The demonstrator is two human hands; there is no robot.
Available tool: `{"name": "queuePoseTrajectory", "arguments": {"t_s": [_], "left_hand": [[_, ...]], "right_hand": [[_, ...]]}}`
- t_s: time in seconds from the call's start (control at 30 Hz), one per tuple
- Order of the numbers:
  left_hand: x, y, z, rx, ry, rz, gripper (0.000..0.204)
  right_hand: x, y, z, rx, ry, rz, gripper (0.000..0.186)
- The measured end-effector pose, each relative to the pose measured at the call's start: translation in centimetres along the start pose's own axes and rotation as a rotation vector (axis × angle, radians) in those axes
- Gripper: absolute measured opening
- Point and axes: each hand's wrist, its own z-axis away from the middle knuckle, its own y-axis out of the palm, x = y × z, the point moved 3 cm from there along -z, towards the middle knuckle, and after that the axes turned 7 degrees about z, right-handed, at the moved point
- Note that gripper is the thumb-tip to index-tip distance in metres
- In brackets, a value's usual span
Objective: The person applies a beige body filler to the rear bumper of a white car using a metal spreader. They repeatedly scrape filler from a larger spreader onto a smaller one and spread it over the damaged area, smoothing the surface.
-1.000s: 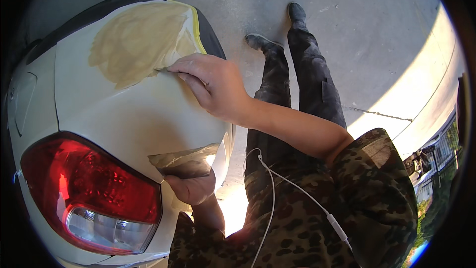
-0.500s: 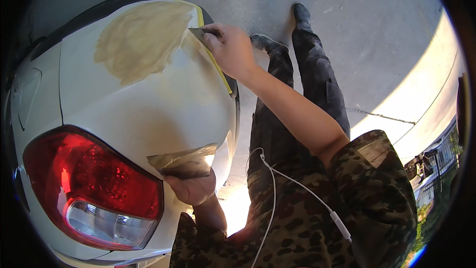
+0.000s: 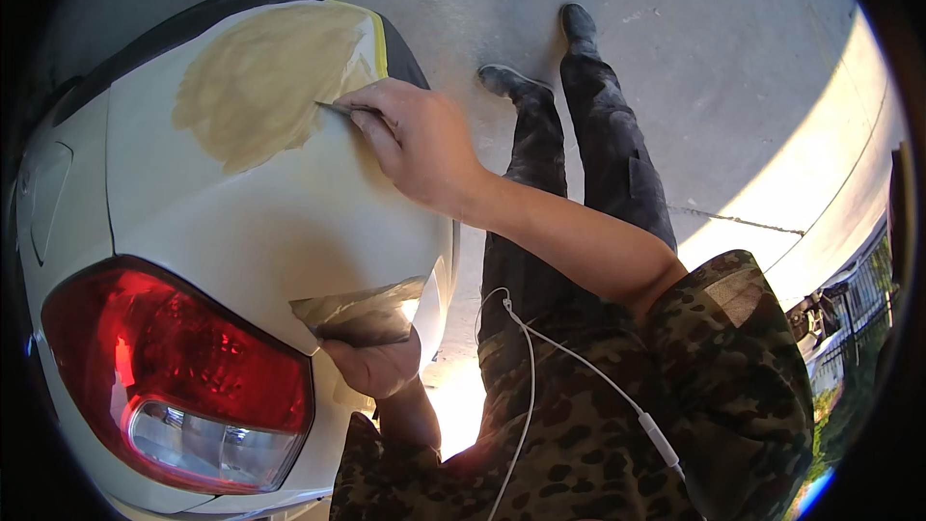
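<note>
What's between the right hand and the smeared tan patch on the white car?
Head view: a thin, dark, flat scraper, held in the right hand, its tip at the right edge of the smeared tan patch.

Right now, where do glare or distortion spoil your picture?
In the head view, glare whites out a patch between the left forearm and the trousers; in the head view, a glint hits the right end of the metal plate; the head view's fisheye bends edges near its dark rim.
</note>
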Motion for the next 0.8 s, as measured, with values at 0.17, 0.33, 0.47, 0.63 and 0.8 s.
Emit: {"name": "queuePoseTrajectory", "arguments": {"t_s": [0.17, 0.33, 0.47, 0.63, 0.8], "left_hand": [[0.2, 1.5, -0.7, -0.009, 0.036, -0.040, 0.054], [-0.2, 0.5, 0.0, -0.047, -0.011, -0.031, 0.052], [-0.8, -1.8, 1.2, -0.178, 0.081, -0.122, 0.051], [-0.3, -1.3, 0.6, 0.020, -0.005, -0.059, 0.054], [0.1, -0.4, -0.3, 0.120, 0.081, -0.212, 0.055]], "right_hand": [[-2.1, -1.3, -0.4, 0.048, 0.179, -0.027, 0.028], [-7.0, 0.4, -4.8, 0.107, 0.287, 0.178, 0.033], [-7.9, 1.9, -7.0, 0.192, 0.322, 0.260, 0.035], [-4.1, 2.7, -4.4, 0.207, 0.181, 0.264, 0.032], [-3.8, 0.3, -1.2, 0.097, 0.165, 0.098, 0.030]]}}
